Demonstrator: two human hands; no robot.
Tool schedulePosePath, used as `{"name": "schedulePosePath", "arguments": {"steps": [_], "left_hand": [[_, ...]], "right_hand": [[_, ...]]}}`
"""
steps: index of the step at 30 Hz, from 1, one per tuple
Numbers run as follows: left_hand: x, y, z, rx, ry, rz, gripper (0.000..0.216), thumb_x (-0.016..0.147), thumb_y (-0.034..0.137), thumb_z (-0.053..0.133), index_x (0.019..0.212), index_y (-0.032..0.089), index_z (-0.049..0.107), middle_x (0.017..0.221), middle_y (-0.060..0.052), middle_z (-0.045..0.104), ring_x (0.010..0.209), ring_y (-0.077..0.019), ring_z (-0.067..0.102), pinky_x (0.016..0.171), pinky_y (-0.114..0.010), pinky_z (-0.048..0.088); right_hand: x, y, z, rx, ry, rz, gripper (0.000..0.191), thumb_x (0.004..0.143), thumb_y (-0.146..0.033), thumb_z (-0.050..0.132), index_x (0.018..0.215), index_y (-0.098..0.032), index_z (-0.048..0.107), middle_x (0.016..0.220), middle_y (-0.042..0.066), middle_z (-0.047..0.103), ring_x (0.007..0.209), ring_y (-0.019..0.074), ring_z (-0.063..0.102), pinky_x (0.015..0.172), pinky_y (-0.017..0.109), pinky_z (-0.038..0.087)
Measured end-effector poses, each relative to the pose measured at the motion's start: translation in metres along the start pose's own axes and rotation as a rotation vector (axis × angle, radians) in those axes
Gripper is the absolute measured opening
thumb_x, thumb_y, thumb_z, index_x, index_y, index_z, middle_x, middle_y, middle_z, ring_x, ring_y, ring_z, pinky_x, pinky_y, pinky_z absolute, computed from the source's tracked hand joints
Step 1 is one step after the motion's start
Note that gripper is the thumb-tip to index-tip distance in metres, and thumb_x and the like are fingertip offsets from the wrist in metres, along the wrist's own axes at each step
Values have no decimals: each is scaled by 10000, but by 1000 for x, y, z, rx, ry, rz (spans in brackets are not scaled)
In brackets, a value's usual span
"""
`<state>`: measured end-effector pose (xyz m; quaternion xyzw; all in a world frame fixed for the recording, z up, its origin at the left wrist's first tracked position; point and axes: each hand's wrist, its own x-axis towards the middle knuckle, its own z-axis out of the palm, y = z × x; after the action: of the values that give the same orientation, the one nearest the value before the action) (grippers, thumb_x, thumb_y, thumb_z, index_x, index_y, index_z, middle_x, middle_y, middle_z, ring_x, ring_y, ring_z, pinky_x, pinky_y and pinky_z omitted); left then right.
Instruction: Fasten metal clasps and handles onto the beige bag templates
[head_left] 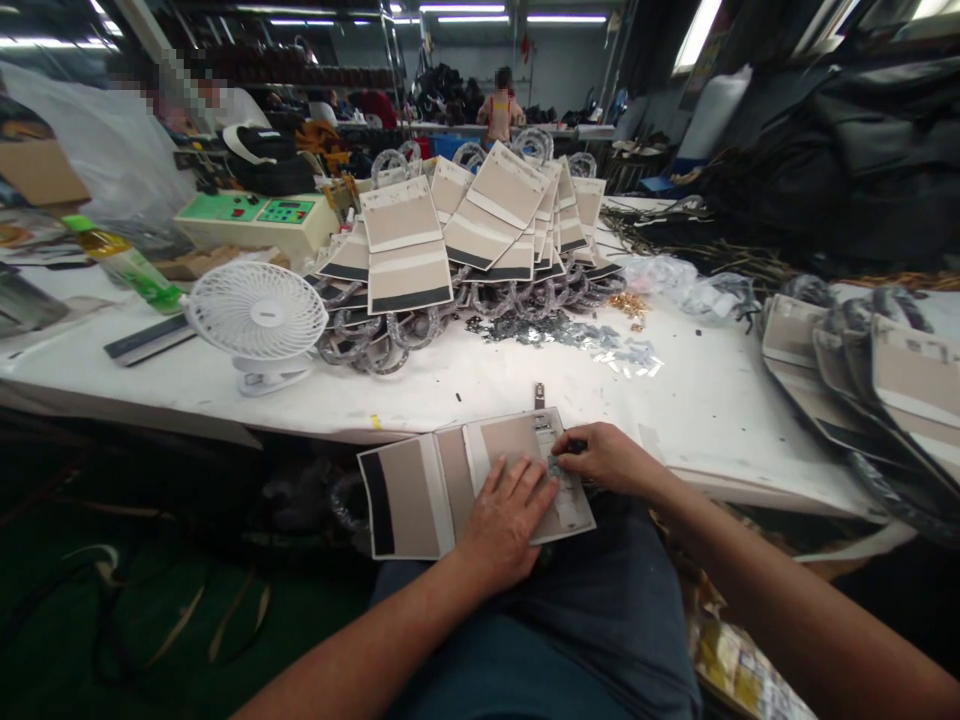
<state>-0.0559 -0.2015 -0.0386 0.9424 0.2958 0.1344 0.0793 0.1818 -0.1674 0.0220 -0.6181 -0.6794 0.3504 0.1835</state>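
Observation:
A beige bag panel (pixel 405 490) with a dark strip at its left end rests across my lap and against the table's front edge. My left hand (pixel 506 515) lies flat on it, fingers stretched out and slightly spread. At the panel's right end, my right hand (pixel 604 458) is closed in a pinch beside small metal fittings; a small dark thing shows at its fingertips, too small to name. Just beyond the panel, a small metal clasp piece (pixel 539 395) lies on the table. Thin metal plates (pixel 562 330) are scattered farther back.
Stacked beige panels with plastic-wrapped handles (pixel 409 245) stand at the back. A white fan (pixel 259 315), a bottle (pixel 124 265) and a green-topped machine (pixel 255 215) are on the left. More panels (pixel 915 375) lie on the right. Gold-coloured pieces (pixel 628 303) lie near the plates. People work behind.

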Motion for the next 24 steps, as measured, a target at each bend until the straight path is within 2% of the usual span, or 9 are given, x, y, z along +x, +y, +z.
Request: {"name": "schedulePosePath", "arguments": {"steps": [8,13,17,21,24], "left_hand": [[4,2,-5,22,-39,-2,849,878,406,649,1632,197,321,1623,-110,459,1541,-335,317,1312,-541,119],[5,3,-7,33,-46,4,845,880,397,645,1634,196,320,1651,-118,418,1536,-349,324,1304,-553,132],[5,1,-6,41,-60,13,859,884,417,645,1636,169,311,1668,-120,395,1546,-348,307,1303,-560,120],[5,0,-7,52,-77,21,867,901,449,628,1642,148,293,1679,-125,374,1554,-350,291,1304,-565,95],[4,-1,-6,51,-66,35,864,918,491,603,1649,160,284,1687,-115,361,1562,-340,284,1309,-553,86]], "right_hand": [[1,-5,9,-106,57,53,195,817,-228,654,908,-231,826,881,30,813,826,229,724,756,300,496],[-1,-5,16,-93,130,106,188,813,-233,653,916,-237,811,874,22,809,830,221,736,747,296,497],[-2,-6,20,-6,144,124,173,805,-247,667,904,-235,808,863,12,807,795,212,733,721,292,505],[-7,-7,14,40,176,140,198,797,-252,690,947,-204,811,902,43,807,836,230,740,769,310,529],[-15,-4,9,256,86,233,297,812,-296,688,1068,-176,782,802,33,776,653,198,694,646,306,534]]}}
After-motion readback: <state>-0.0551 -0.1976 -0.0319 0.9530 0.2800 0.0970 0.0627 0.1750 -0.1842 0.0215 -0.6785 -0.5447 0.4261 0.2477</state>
